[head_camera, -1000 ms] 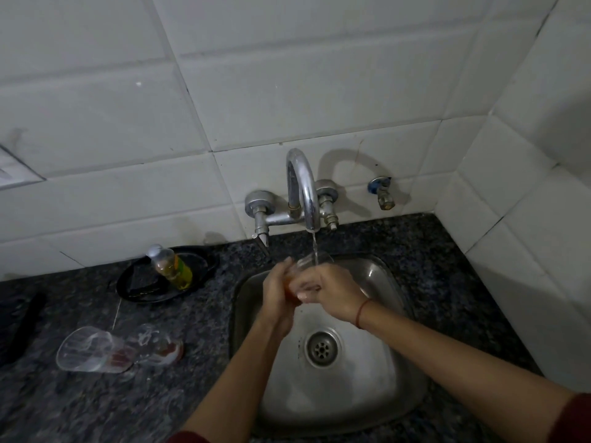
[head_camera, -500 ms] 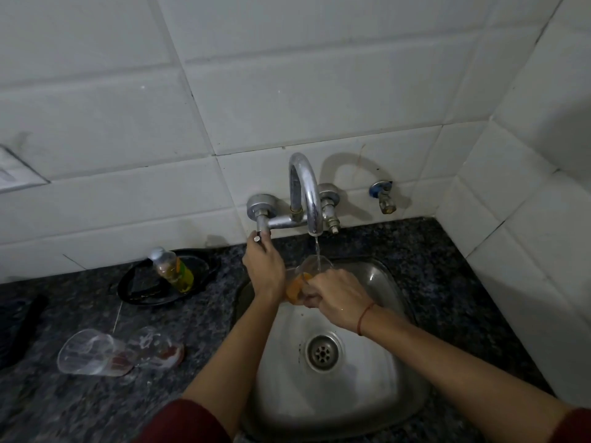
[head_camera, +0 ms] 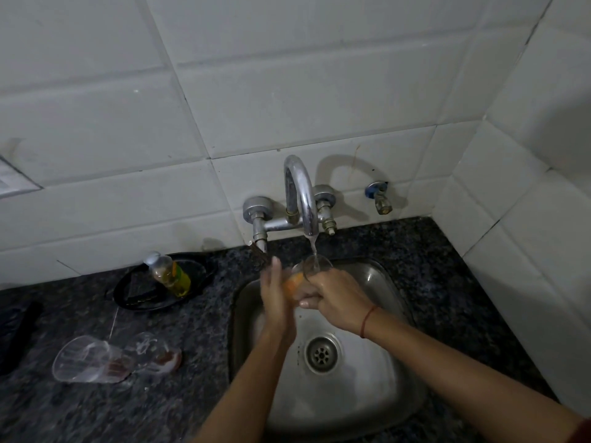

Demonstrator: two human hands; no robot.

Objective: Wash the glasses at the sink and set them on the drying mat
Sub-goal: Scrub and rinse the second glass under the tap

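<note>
Glass point(head_camera: 315, 268) under the tap point(head_camera: 302, 199), above sink point(head_camera: 377, 279), clasped by right hand point(head_camera: 339, 295); left hand point(head_camera: 276, 298) flat, fingers loose beside it.

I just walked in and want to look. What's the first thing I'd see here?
Right in the middle, two hands hold a glass under water running from the shiny tap, above the metal sink. The right hand has the glass in its grip, and the left hand is blurred beside it. To the left, two more glasses lie tipped over on the dark counter, near a bottle of yellow soap.
</note>
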